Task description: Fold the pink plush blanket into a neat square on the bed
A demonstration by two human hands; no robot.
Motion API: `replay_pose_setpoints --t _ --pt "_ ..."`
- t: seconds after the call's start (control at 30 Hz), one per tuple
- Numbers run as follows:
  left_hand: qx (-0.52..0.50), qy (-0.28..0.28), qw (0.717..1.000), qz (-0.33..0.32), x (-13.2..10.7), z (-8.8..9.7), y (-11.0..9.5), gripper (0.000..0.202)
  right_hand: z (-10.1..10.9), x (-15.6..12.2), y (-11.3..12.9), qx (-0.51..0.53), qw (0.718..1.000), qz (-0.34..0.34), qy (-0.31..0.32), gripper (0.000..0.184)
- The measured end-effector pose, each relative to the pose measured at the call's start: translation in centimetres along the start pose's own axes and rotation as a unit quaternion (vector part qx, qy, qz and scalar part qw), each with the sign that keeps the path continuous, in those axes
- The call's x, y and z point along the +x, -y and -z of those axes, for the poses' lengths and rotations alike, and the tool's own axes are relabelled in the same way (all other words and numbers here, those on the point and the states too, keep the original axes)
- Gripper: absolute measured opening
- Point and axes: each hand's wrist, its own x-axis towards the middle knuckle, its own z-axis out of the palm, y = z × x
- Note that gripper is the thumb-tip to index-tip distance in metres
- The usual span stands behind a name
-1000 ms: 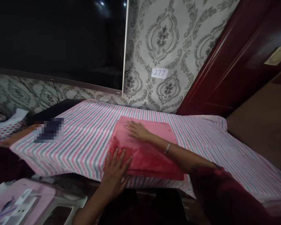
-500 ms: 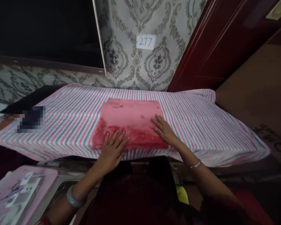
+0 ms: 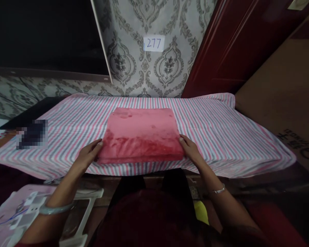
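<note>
A folded plush cloth (image 3: 141, 133), pink on top and deeper red along its near part, lies flat as a neat rectangle on the striped tablecloth (image 3: 216, 130). My left hand (image 3: 90, 152) grips its left edge near the front corner, thumb on the side and fingers partly hidden. At the right edge, my right hand (image 3: 190, 148) holds the cloth the same way, with its fingertips largely out of sight. Both hands sit at about the same height, one on each side.
A dark screen (image 3: 46, 37) stands behind at the left, and a paper label (image 3: 153, 43) is on the patterned wall. A cardboard box (image 3: 280, 92) stands at the right. At lower left is a pink board (image 3: 28, 189) with white parts. A pixelated dark item (image 3: 33, 133) lies on the left.
My hands have moved from lying flat on top of the folded cloth to its left and right edges, where they now hold it. The view has shifted slightly.
</note>
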Motion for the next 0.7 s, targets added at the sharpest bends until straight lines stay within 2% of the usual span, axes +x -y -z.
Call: replay_pose_setpoints --t 0.17,0.33,0.47,0.57,0.7 --pt "0.117 0.005 0.991 -0.067 0.7 -0.6 -0.6 0.057 -0.2 -1.4 0.5 0.027 1.0 0.005 -0.013 0.067" --pt "0.163 -0.001 0.985 -0.059 1.3 -0.6 -0.5 0.048 -0.2 -1.8 0.5 0.116 0.992 0.021 -0.048 0.057" --pt "0.13 0.003 0.991 -0.026 1.3 -0.5 -0.7 0.061 0.0 -1.7 0.4 0.142 0.99 -0.012 -0.012 0.061" --pt "0.126 0.019 0.992 -0.023 1.4 -0.4 -0.9 0.074 0.3 -1.7 0.2 0.11 0.993 -0.046 0.018 0.071" --pt "0.124 0.038 0.991 -0.036 1.8 -0.6 -1.1 0.075 0.0 -1.5 0.0 0.035 0.999 -0.04 0.009 0.075"
